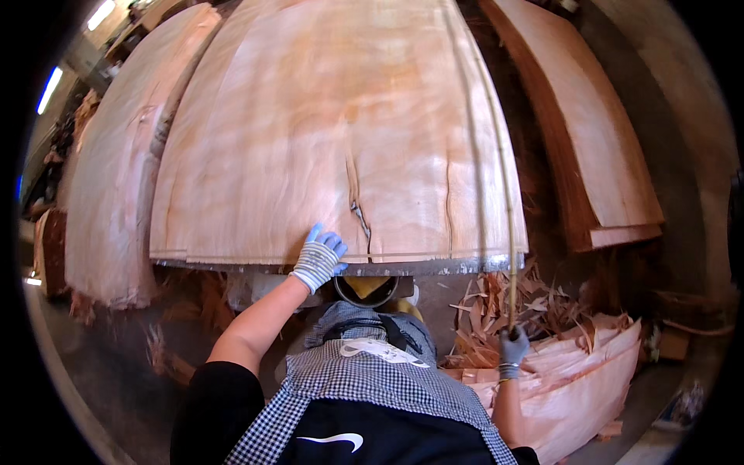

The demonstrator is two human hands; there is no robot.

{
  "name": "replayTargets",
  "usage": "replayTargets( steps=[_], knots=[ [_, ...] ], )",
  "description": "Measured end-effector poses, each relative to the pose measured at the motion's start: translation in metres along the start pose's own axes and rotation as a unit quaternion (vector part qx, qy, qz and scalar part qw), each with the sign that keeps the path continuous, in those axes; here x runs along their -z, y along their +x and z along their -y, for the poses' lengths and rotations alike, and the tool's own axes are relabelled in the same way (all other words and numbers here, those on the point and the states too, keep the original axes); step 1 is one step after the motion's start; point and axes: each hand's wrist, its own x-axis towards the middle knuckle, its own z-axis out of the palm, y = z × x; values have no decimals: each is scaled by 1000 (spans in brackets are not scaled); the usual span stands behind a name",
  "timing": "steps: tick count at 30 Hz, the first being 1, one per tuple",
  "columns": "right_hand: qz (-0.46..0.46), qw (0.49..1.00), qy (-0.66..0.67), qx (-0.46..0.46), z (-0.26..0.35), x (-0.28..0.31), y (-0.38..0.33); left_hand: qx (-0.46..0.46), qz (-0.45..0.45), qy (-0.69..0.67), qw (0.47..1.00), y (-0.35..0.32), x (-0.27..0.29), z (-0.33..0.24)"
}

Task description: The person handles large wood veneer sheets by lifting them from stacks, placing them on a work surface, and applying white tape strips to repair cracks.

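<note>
Stick [511, 232] in closed right grip [513, 349]

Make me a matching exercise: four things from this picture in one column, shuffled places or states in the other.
1. Left hand
2. Right hand
3. Apron
4. Wood scraps

A. Checked black and white
B. Heaped loosely, on the person's right
C. At the near edge of the wide wood sheet
D. Closed around a long stick

Pairs: 1-C, 2-D, 3-A, 4-B
</note>
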Motion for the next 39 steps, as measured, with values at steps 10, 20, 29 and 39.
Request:
replayTargets(
  steps=[10,20,29,39],
  knots=[
    [96,981,152,-69,199,-119,-137,-143,-88,-47,985,22,-18,-11],
    [310,939,119,90,357,-210,-105,297,39,-785,542,-14,17,39],
    [194,976,19,-99,208,-106,-213,74,-125,-110,983,-31,-26,90],
    [-379,739,-108,-546,-134,82,-477,-40,-22,44,998,-33,15,-29]
  ],
)
